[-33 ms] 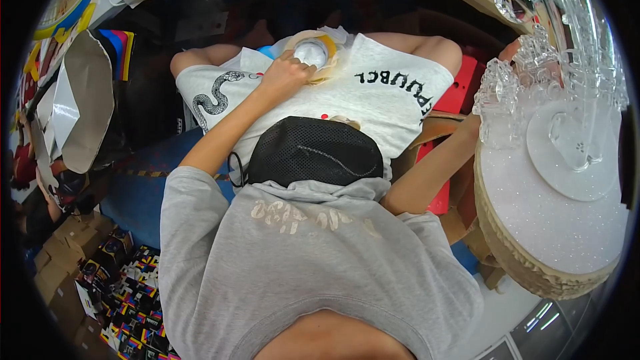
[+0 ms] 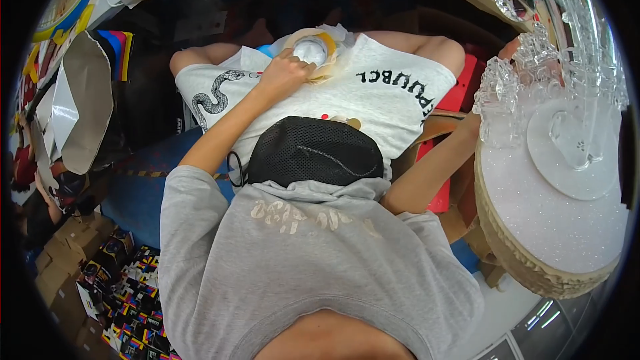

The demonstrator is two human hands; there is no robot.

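Note:
My left hand rests in my lap, its fingers curled over the near rim of a cream-and-yellow ring that looks like a roll of tape. A pale, shiny round piece sits inside the ring. Crumpled translucent film lies around it, and a bit of blue shows at its left. My right forearm reaches out to the right, toward clear plastic pieces on a round glittery white stool top. Those pieces largely hide my right hand, so its fingers cannot be made out.
A taller clear plastic stand with a round base is on the stool. Against my waist lies a black mesh pouch. An open cardboard box stands at left, with many small printed boxes below it. Another person's arm shows at far left.
A small round piece above the black pouch looks tan-brown now, where it looked paler before. Both arms hold nearly the same position.

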